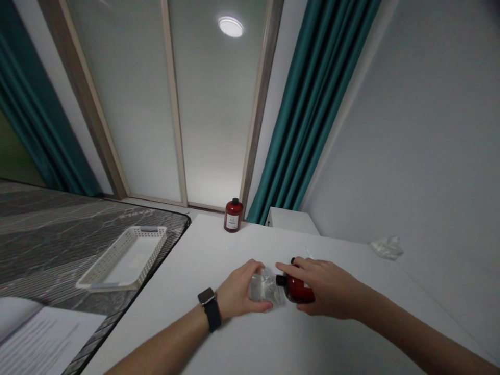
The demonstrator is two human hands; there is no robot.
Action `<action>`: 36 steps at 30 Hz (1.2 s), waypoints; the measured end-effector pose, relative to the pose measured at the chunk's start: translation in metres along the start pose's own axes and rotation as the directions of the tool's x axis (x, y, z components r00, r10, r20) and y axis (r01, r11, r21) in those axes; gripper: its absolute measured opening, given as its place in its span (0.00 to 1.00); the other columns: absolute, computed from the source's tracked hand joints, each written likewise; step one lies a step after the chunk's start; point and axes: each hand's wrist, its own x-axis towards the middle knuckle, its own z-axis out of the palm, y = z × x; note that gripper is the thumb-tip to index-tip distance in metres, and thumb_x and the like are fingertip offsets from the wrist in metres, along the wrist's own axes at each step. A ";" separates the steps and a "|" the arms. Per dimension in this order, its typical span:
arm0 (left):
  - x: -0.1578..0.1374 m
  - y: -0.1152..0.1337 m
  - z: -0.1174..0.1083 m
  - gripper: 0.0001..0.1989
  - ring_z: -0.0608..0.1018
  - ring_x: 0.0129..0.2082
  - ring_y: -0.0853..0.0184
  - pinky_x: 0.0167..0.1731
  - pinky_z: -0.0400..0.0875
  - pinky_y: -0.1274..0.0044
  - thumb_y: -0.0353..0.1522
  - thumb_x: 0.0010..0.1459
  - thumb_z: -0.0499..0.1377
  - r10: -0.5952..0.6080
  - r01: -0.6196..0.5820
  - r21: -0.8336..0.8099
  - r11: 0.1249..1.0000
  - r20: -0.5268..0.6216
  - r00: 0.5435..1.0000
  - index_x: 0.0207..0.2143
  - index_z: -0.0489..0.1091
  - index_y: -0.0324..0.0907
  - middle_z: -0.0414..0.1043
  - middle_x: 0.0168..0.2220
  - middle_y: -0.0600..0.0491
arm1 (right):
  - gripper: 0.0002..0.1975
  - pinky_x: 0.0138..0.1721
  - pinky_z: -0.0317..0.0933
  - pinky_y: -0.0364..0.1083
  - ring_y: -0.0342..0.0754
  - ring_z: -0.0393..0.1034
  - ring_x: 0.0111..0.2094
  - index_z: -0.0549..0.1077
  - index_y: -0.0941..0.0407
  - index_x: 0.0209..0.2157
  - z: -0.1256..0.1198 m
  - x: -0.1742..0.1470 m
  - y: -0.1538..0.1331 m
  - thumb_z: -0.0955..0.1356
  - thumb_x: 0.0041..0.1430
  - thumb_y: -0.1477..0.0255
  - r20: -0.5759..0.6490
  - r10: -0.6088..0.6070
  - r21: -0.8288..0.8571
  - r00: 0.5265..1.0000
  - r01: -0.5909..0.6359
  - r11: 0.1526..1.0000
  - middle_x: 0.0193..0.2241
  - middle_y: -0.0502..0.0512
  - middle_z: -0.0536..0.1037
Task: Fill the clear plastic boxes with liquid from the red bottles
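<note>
Over the white table, my left hand, with a dark watch on its wrist, is closed round a clear, crinkled plastic piece; I cannot tell whether it is a bag or a cup. This clear plastic piece faces the black cap of a dark red bottle. The bottle is tipped on its side, its cap pointing left, and my right hand grips it from above. Behind those fingers a second black cap peeks out; what it belongs to is hidden.
A similar red bottle with a white label stands upright at the table's far edge. Crumpled plastic lies at the right by the wall. On the left, a white basket and an open book rest on a dark patterned surface.
</note>
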 end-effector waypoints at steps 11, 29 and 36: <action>0.000 -0.001 0.001 0.33 0.76 0.44 0.57 0.44 0.70 0.68 0.34 0.43 0.73 0.000 0.000 0.007 1.000 -0.002 1.000 0.50 0.62 0.42 0.71 0.45 0.50 | 0.43 0.42 0.63 0.55 0.61 0.74 0.43 0.58 0.45 0.65 0.000 0.000 -0.001 0.73 0.48 0.70 0.002 0.002 -0.004 1.000 -0.002 1.000 0.48 0.60 0.74; 0.000 -0.001 0.000 0.32 0.76 0.44 0.57 0.45 0.70 0.69 0.36 0.44 0.72 0.002 -0.002 -0.006 1.000 -0.004 1.000 0.50 0.62 0.44 0.71 0.45 0.50 | 0.42 0.40 0.62 0.53 0.60 0.73 0.42 0.58 0.46 0.65 0.000 -0.001 0.000 0.73 0.48 0.70 -0.022 -0.008 -0.007 1.000 0.008 1.000 0.47 0.60 0.74; 0.000 -0.001 0.001 0.32 0.76 0.44 0.57 0.45 0.71 0.68 0.35 0.44 0.72 0.003 -0.003 -0.003 1.000 -0.009 1.000 0.50 0.62 0.43 0.71 0.45 0.50 | 0.42 0.41 0.62 0.54 0.60 0.74 0.43 0.58 0.46 0.65 -0.002 0.000 -0.002 0.72 0.48 0.70 -0.004 0.001 -0.009 1.000 -0.001 1.000 0.48 0.60 0.74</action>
